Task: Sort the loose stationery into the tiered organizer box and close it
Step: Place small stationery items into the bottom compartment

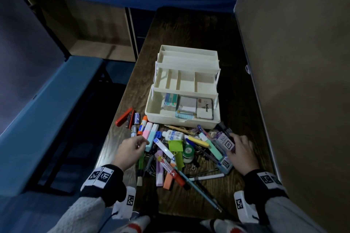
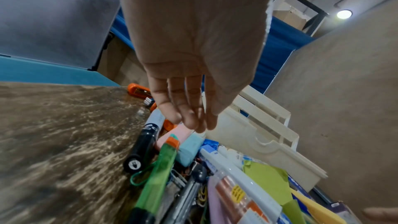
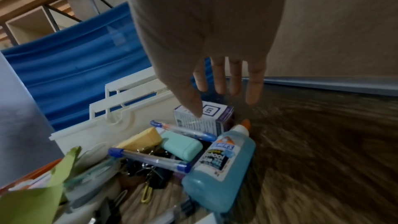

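The cream tiered organizer box (image 1: 149,104) stands open on the dark wooden table, its trays stepped back. Its bottom bin holds a few small boxes. Loose stationery lies piled in front of it. My left hand (image 1: 143,143) (image 2: 198,123) hovers with relaxed, straight fingers just above a pink highlighter (image 1: 146,131) (image 2: 176,134) and a teal one (image 2: 189,149), holding nothing. My right hand (image 1: 233,143) (image 3: 224,101) is spread over a small purple-and-white ink box (image 1: 225,143) (image 3: 215,113), the thumb at its top face. A blue glue bottle (image 3: 219,164) lies beside that box.
A red stapler (image 1: 125,117), a glue stick and small tubes lie at the pile's left. A white glue bottle (image 1: 174,135), pens, markers, binder clips and green paper fill the middle. A beige partition (image 1: 293,81) walls the table's right side. The table's left edge drops to a blue bench.
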Available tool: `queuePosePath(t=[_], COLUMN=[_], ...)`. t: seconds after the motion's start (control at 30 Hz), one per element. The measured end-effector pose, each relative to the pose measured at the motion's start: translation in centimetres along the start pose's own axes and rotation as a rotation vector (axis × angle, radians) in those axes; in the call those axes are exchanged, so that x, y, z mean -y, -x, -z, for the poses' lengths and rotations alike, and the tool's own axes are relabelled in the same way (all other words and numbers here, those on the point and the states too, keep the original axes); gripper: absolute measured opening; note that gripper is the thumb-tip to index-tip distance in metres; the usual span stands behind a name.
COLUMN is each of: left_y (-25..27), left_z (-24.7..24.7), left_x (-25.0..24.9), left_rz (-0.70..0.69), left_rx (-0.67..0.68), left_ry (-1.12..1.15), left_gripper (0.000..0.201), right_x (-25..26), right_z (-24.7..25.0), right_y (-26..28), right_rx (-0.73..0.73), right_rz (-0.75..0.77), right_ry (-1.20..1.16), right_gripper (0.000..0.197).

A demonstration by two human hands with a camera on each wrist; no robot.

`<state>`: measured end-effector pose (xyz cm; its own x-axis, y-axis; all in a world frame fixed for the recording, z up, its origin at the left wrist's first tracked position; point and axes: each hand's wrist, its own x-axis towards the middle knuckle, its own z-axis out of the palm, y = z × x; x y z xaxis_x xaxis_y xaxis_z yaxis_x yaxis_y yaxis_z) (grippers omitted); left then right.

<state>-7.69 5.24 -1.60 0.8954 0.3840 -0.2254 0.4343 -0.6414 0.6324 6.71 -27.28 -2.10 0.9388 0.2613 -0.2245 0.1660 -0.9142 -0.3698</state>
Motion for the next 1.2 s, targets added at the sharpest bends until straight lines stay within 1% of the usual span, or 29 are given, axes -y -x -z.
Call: queuePosePath(t=[0.03, 0.1, 0.2, 0.27, 0.33, 0.43, 0.5, 0.53, 0.57, 0.63, 0.7, 0.77, 0.83, 0.93, 1.0, 1.07, 1.13, 1.2], left_y=[0.1, 0.4, 0.8, 1.0, 1.3, 1.5, 1.4, 1.3, 1.2, 1.0, 0.9, 0.9, 1.1, 1.6, 1.7, 1.6, 1.4, 1.2], left_z=[0.2, 0.4, 0.8, 1.1, 1.3, 1.6, 1.6, 1.7, 1.7, 1.8, 2.0, 2.3, 2.5, 2.7, 2.9, 3.1, 3.2, 3.3], left_x=[0.0, 0.2, 0.6, 0.9, 1.2, 1.4, 1.4, 1.4, 1.4, 1.2, 1.2, 1.4, 1.7, 2.0, 2.1, 2.1, 2.0, 2.0], left_rz=[0.006, 0.003, 0.021, 0.038, 0.035, 0.037, 0.05, 0.054, 0.054, 0.053, 0.053, 0.056, 0.059, 0.077, 0.084, 0.094, 0.099, 0.096], left_rx=[0.0, -0.005, -0.002, -0.012, -0.035, -0.041, -0.024, -0.022, -0.022, -0.023, -0.029, -0.039, -0.047, -0.055, -0.06, -0.061, -0.056, -0.049], left_ry=[0.011, -0.004, -0.007, 0.013, 0.026, 0.023, 0.027, 0.027, 0.028, 0.039, 0.049, 0.055, 0.061, 0.082, 0.077, 0.065, 0.057, 0.048], left_gripper=[0.015, 0.013, 0.013, 0.014, 0.014, 0.015, 0.015, 0.015, 0.015, 0.015, 0.014, 0.014, 0.015, 0.014, 0.014, 0.014, 0.014, 0.014], right_x=[0.1, 0.3, 0.4, 0.3, 0.3, 1.2, 2.8, 3.9, 5.1, 7.3, 9.0, 9.9, 10.5, 11.3, 11.7, 12.0, 12.1, 12.0], right_z=[0.0, -0.2, -0.3, -0.2, 0.3, 1.5, 2.6, 3.0, 3.4, 3.8, 3.7, 3.4, 3.5, 4.1, 4.3, 4.0, 3.4, 2.7], right_y=[-0.4, -1.0, -1.5, -1.6, -1.4, -1.4, -2.3, -3.0, -3.9, -6.1, -8.1, -9.7, -11.0, -12.5, -13.5, -14.2, -14.6, -14.7], right_rx=[0.041, 0.09, 0.077, 0.049, -0.031, -0.235, -0.338, -0.354, -0.339, -0.212, -0.033, 0.095, 0.197, 0.365, 0.434, 0.479, 0.505, 0.477], right_rz=[-0.013, -0.022, -0.014, -0.009, -0.028, -0.088, -0.051, 0.006, 0.078, 0.193, 0.26, 0.31, 0.32, 0.321, 0.327, 0.307, 0.289, 0.28], right_ry=[0.033, 0.076, 0.086, 0.035, -0.091, -0.373, -0.485, -0.509, -0.498, -0.346, -0.031, 0.274, 0.445, 0.569, 0.586, 0.559, 0.539, 0.525], right_gripper=[0.056, 0.053, 0.039, 0.034, 0.03, 0.027, 0.03, 0.031, 0.034, 0.038, 0.039, 0.041, 0.038, 0.023, 0.019, 0.024, 0.025, 0.022])
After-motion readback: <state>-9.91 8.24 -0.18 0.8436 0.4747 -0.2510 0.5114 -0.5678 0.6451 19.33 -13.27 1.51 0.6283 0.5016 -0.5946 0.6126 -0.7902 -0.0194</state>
